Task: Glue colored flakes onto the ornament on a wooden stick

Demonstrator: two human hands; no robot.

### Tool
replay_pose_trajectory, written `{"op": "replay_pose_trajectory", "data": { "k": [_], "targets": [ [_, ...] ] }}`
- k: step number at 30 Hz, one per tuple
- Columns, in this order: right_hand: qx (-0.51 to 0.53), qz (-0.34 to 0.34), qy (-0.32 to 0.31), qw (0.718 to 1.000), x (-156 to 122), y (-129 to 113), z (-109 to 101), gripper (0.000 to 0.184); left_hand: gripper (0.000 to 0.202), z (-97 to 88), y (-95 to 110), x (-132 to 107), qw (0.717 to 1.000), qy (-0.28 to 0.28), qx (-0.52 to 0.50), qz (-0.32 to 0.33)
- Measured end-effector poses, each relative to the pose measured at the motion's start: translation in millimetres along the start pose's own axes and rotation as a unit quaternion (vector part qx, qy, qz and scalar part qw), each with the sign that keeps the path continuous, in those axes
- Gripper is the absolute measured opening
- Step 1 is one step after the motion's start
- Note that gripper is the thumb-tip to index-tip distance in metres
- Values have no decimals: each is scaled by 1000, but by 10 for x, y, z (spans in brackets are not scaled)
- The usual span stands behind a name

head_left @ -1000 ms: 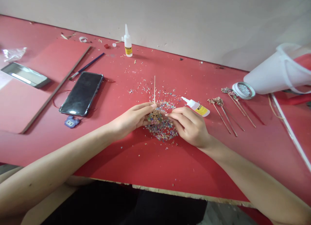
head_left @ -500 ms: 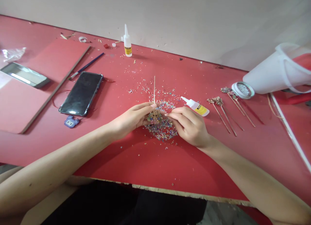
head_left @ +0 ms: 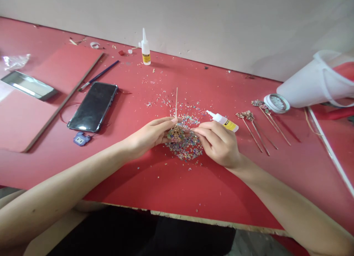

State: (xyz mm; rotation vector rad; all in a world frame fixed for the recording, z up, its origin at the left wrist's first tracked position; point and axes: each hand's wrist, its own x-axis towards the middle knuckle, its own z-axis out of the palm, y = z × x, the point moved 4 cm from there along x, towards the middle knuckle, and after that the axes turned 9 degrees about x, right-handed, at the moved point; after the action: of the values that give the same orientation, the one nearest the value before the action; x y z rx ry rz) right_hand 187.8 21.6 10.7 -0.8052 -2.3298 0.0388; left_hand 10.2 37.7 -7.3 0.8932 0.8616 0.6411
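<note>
My left hand [head_left: 151,136] is closed on a gold hairpin [head_left: 176,133], gripping it near its ornate floral head. The pin's thin stick points away from me, and the head faces down toward my body. Close beside it on the right, my right hand [head_left: 217,141] is pinched, thumb and fingers together; what lies between the fingertips is too small to make out. Below both hands spreads a pile of small iridescent shell-like flakes [head_left: 184,149]. A glue bottle [head_left: 225,122] with a yellow label lies on its side just beyond my right hand.
Several finished-looking hairpins [head_left: 254,125] lie at right, near a small round tub [head_left: 276,103] and a white bucket [head_left: 309,79]. At left are a phone [head_left: 93,107], a paintbrush [head_left: 99,75] and a board [head_left: 69,68]. Another glue bottle [head_left: 145,51] stands at the back.
My right hand has drawn slightly to the right, away from the hairpin's head. The hairpin has tilted a little in my left hand.
</note>
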Motion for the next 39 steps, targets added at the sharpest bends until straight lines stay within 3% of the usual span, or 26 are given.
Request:
{"op": "replay_pose_trajectory", "data": {
  "k": [15, 22, 39],
  "targets": [
    [53, 24, 15, 998, -9, 21, -17, 28, 37, 11, 12, -9, 1000, 0, 2, -29],
    [99, 32, 3, 995, -36, 65, -21, 28, 34, 0, 43, 0, 1000, -25, -6, -4],
    [126, 6, -9, 992, -21, 51, -5, 27, 35, -25, 28, 4, 999, -21, 22, -35]
  ]
}}
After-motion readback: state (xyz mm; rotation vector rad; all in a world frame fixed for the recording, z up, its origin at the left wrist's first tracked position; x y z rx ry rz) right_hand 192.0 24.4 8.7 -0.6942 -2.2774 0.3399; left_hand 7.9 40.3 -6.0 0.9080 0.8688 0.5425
